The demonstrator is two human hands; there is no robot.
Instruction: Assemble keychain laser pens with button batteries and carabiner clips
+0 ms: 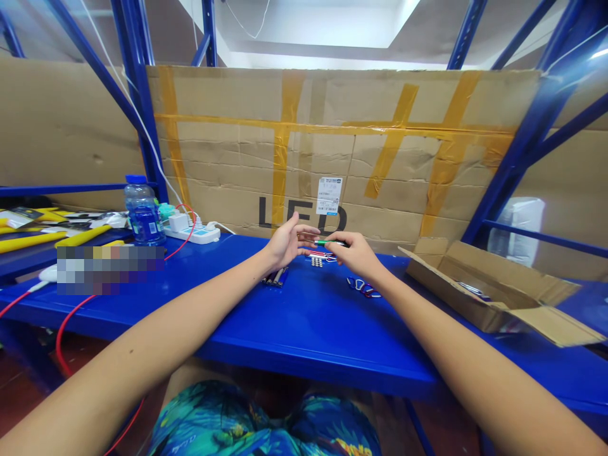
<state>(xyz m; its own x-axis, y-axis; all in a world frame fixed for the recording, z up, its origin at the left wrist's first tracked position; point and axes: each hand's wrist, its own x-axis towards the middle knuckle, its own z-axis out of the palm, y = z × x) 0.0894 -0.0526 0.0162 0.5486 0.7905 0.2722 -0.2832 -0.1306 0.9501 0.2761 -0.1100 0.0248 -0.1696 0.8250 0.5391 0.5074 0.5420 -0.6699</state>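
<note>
My right hand (354, 253) pinches a slim green, pen-like rod (327, 242) with a dark section, held just above the table. Close by on the left is my left hand (286, 246), palm turned inward, thumb up and fingers apart; whether its fingertips touch the rod's end I cannot tell. Below the hands lie several small silver pieces (316, 261) and some red and silver slim pieces (323, 255), partly covered by my right hand. Several dark rods (276, 277) lie under my left wrist. Blue and red carabiners (363, 287) rest beside my right forearm.
An open cardboard box (456, 297) with metal carabiners (474, 291) inside stands at the right. To the left are a blue-capped bottle (144, 212), a white power strip (197, 234), a red cable (61, 335) and yellow-handled items (33, 242). A large cardboard sheet (228, 164) backs the blue table.
</note>
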